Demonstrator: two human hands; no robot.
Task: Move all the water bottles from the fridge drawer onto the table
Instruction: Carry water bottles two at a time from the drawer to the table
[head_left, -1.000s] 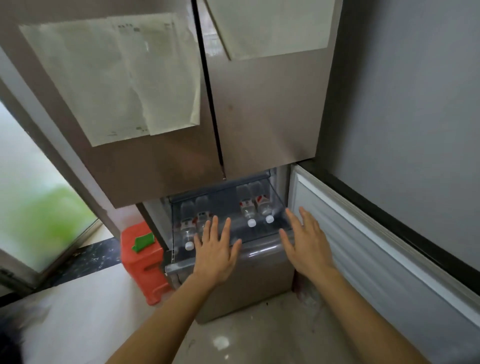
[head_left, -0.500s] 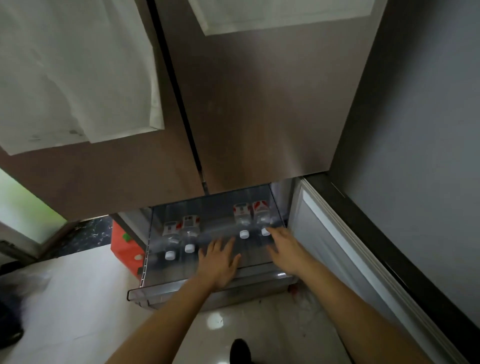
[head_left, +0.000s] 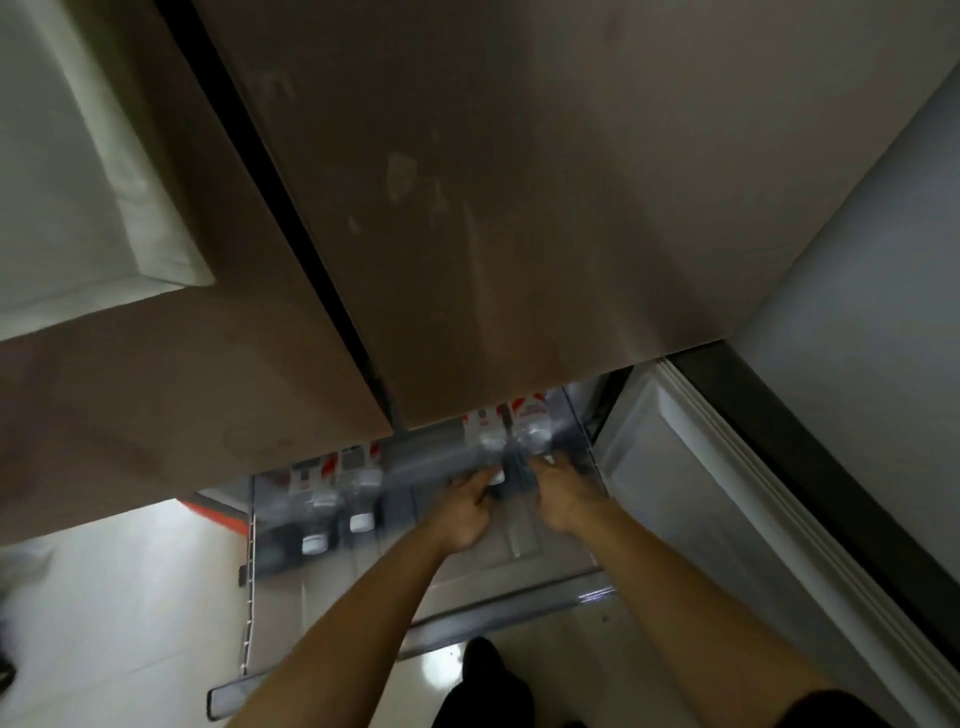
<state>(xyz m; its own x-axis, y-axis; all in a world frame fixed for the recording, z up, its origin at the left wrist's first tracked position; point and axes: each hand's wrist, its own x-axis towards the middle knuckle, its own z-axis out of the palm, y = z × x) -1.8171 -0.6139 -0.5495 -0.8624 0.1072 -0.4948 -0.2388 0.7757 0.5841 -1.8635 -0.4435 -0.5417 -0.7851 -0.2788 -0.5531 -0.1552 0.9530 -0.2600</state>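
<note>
Pale glossy floor (head_left: 130, 597) beneath brown fridge doors (head_left: 519, 208). Clear fridge drawer (head_left: 519, 597) pulled out, four water bottles lying flat inside, caps toward the wearer: left pair (head_left: 358, 483) untouched, right pair (head_left: 485, 434) at both hands. Left grip (head_left: 464, 514) curled at the inner bottle's neck, right grip (head_left: 563, 496) curled at the outer's. Too blurred to tell firm hold from mere touch.

I could read nothing. The red-and-white labels (head_left: 531, 410) on the water bottles (head_left: 480, 434) in the drawer (head_left: 519, 566) were blurred, and the paper sheet (head_left: 62, 208) on the fridge door (head_left: 493, 208) showed no legible writing.
</note>
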